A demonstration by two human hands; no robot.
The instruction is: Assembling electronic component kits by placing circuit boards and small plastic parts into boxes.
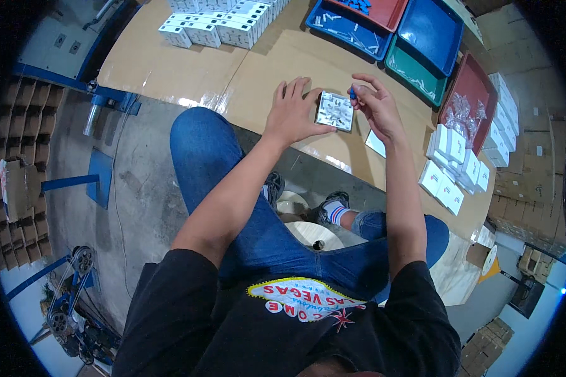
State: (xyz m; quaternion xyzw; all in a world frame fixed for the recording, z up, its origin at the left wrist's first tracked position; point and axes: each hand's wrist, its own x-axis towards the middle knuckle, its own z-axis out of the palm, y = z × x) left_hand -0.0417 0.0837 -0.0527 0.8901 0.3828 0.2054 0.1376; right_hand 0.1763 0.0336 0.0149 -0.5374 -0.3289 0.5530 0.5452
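Observation:
A square white switch or socket unit (pixel 335 112), its uneven inner side facing up, lies near the table's front edge. My left hand (pixel 293 114) grips it from the left, thumb along the near edge and index finger at the far left corner, the other fingers spread. Just right of the unit, my right hand (pixel 378 108) pinches a small blue piece (pixel 353 93) between thumb and fingertips. A flat white plate (pixel 375 144) lies on the table below my right wrist, partly hidden by the forearm.
White boxed units (pixel 236 30) stand in rows at the far left. Blue (pixel 343 32), red and green trays (pixel 414 80) hold small parts at the far right. A dark red tray (pixel 482 88) holds clear plastic bags, beside stacked white plates (pixel 448 164). The cardboard-covered table (pixel 258 81) curves around me.

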